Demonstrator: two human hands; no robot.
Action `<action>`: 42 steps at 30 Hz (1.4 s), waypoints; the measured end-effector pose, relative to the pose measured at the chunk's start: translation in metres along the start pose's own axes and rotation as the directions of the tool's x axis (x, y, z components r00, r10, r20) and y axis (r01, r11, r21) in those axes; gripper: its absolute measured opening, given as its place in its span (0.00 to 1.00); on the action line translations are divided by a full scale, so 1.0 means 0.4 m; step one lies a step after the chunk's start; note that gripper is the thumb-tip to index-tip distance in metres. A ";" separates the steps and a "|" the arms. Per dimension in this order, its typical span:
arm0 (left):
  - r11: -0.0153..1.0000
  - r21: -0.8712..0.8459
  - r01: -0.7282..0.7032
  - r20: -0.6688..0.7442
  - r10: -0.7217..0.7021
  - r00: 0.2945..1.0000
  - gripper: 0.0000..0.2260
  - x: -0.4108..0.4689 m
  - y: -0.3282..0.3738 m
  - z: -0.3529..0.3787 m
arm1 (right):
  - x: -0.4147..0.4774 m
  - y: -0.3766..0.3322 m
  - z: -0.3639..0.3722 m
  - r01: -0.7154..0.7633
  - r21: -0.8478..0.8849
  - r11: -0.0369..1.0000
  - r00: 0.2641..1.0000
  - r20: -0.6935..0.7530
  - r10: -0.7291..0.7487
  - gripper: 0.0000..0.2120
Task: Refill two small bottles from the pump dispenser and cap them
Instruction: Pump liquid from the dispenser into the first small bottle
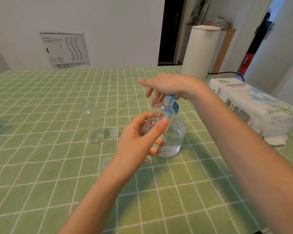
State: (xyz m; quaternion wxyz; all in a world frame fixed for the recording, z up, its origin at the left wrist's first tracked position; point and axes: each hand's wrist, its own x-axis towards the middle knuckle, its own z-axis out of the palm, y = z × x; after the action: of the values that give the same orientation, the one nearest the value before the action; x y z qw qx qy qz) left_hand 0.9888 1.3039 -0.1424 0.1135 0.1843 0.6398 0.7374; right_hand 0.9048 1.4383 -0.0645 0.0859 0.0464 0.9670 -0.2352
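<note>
I'm gripping the bottle (161, 114) in my left hand (137, 142) at frame centre, tilting its neck up-right toward the pump (172, 97). My right hand (169, 85), fingers loose, is pressing down on it.

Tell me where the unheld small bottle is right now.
Head view: the unheld small bottle stands upright, uncapped, on the green checked cloth left of centre, left of the left hand and the pump dispenser, a small cap just to its right.
</note>
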 end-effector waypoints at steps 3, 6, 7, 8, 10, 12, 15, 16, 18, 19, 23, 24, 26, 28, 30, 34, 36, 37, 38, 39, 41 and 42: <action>1.000 -0.002 0.003 -0.005 -0.003 1.000 0.16 0.001 0.000 0.001 | -0.004 0.000 0.006 -0.022 0.054 0.998 0.999 0.025 0.021 0.25; 1.000 0.000 0.005 -0.003 -0.005 1.000 0.15 0.000 0.000 0.001 | -0.005 0.004 0.008 -0.027 0.104 0.994 0.999 0.024 0.024 0.25; 1.000 -0.001 0.007 -0.003 -0.007 1.000 0.15 0.000 0.000 0.001 | -0.006 0.006 0.008 -0.028 0.113 0.993 0.999 0.025 0.026 0.25; 1.000 0.000 0.009 -0.002 -0.009 1.000 0.15 0.000 -0.001 0.000 | -0.005 0.007 0.010 -0.029 0.116 0.993 0.999 0.026 0.026 0.25; 1.000 0.006 0.009 0.001 -0.009 1.000 0.16 -0.001 -0.003 0.000 | -0.005 0.012 0.017 -0.033 0.114 0.993 0.999 0.033 0.030 0.24; 1.000 0.015 0.012 0.005 -0.012 1.000 0.16 -0.003 -0.006 0.000 | -0.004 0.018 0.026 -0.038 0.123 0.992 0.999 0.041 0.034 0.24; 0.999 0.036 0.019 0.005 -0.019 1.000 0.14 -0.005 -0.010 -0.001 | -0.002 0.021 0.033 -0.040 0.120 0.992 0.998 0.049 0.034 0.23; 0.999 0.042 0.020 0.005 -0.020 1.000 0.14 -0.004 -0.010 -0.002 | -0.001 0.020 0.033 -0.039 0.118 0.992 0.998 0.050 0.033 0.23; 0.999 0.042 0.018 0.007 -0.018 1.000 0.14 -0.003 -0.011 -0.004 | -0.001 0.020 0.032 -0.041 0.108 0.993 0.998 0.052 0.035 0.23; 0.999 0.039 0.015 0.008 -0.015 1.000 0.15 -0.003 -0.010 -0.004 | -0.002 0.020 0.030 -0.041 0.100 0.994 0.998 0.054 0.036 0.23; 1.000 0.028 -0.005 0.015 0.004 1.000 0.16 -0.001 -0.005 -0.001 | -0.003 0.010 0.013 -0.044 0.065 0.997 0.998 0.050 0.041 0.23; 1.000 0.021 -0.006 0.013 0.006 1.000 0.16 0.000 -0.004 -0.001 | -0.002 0.006 0.008 -0.044 0.046 0.998 0.998 0.045 0.042 0.24; 1.000 0.025 -0.007 0.011 0.007 1.000 0.16 0.001 -0.003 -0.002 | 0.001 0.002 0.003 -0.048 0.025 0.999 0.998 0.044 0.046 0.24; 1.000 0.025 -0.007 0.007 0.007 1.000 0.16 0.000 -0.002 -0.002 | 0.002 0.003 0.004 -0.054 0.034 0.998 0.998 0.047 0.052 0.24; 1.000 0.023 -0.005 0.004 0.005 1.000 0.16 -0.001 -0.002 -0.002 | 0.003 0.006 0.008 -0.058 0.053 0.997 0.997 0.047 0.055 0.23; 0.999 0.039 0.004 -0.002 -0.004 1.000 0.14 0.001 -0.005 -0.003 | 0.004 0.011 0.013 -0.052 0.088 0.995 0.998 0.039 0.049 0.23; 0.999 0.038 0.003 -0.002 -0.003 1.000 0.14 0.000 -0.006 -0.002 | 0.006 0.016 0.018 -0.050 0.090 0.995 0.998 0.050 0.045 0.23; 0.999 0.040 0.001 0.000 -0.001 1.000 0.14 -0.001 -0.006 -0.002 | 0.007 0.020 0.022 -0.048 0.093 0.995 0.998 0.055 0.043 0.23; 0.999 0.048 0.000 0.002 0.000 1.000 0.14 -0.002 -0.008 -0.002 | 0.007 0.023 0.025 -0.044 0.095 0.994 0.998 0.058 0.039 0.23; 0.999 0.054 0.002 0.003 -0.002 1.000 0.12 -0.003 -0.010 -0.003 | 0.008 0.026 0.028 -0.038 0.095 0.995 0.998 0.058 0.033 0.23; 0.999 0.052 0.008 0.005 -0.008 1.000 0.10 -0.003 -0.012 -0.005 | 0.010 0.027 0.032 -0.028 0.092 0.995 0.998 0.056 0.023 0.22; 0.999 0.051 0.009 0.006 -0.010 1.000 0.10 -0.002 -0.013 -0.005 | 0.010 0.028 0.033 -0.025 0.092 0.995 0.998 0.055 0.020 0.22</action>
State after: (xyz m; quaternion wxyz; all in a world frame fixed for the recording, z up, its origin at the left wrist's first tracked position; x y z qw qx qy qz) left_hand 0.9884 1.3023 -0.1479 0.1143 0.1865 0.6590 0.7196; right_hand 0.9042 1.4422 -0.0818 0.1123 0.0547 0.9518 -0.2801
